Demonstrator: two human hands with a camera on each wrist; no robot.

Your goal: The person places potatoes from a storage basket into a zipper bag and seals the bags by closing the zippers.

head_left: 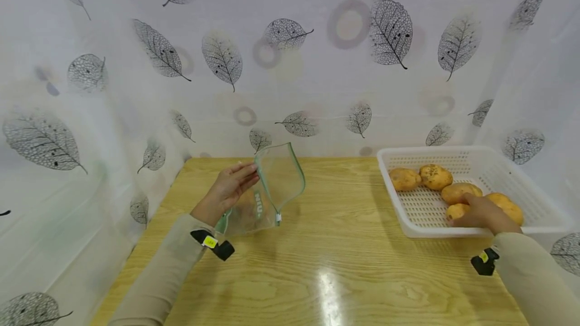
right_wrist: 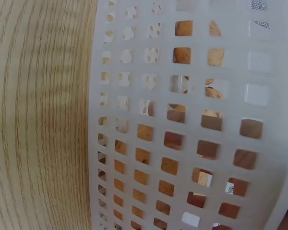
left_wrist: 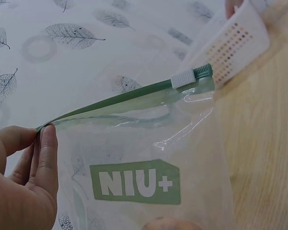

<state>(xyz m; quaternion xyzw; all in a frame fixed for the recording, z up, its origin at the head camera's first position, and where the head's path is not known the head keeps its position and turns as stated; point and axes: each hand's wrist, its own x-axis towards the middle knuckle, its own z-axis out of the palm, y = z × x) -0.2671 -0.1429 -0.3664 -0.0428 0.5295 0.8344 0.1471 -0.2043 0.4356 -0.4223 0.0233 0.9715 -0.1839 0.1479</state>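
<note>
A clear zip bag (head_left: pixel 284 177) with green edging, a white slider and a green "NIU+" label (left_wrist: pixel 135 182) stands on the table with its mouth spread. My left hand (head_left: pixel 231 185) pinches the green zip edge between thumb and fingers. Inside the bag, low down, part of a potato (left_wrist: pixel 170 224) shows through the plastic. My right hand (head_left: pixel 482 214) reaches into a white plastic basket (head_left: pixel 393 205) and holds a potato (head_left: pixel 456 211) between thumb and fingers. Through the basket's holes, the right wrist view shows only pieces of fingers and potato.
Several other potatoes (head_left: pixel 436 176) lie in the basket, close around the right hand. The basket's raised, slotted wall stands between the right wrist and its contents. Beneath everything is a wood-grain table (head_left: pixel 335 245), bordered by a leaf-printed sheet (head_left: pixel 317 74) at the back and sides.
</note>
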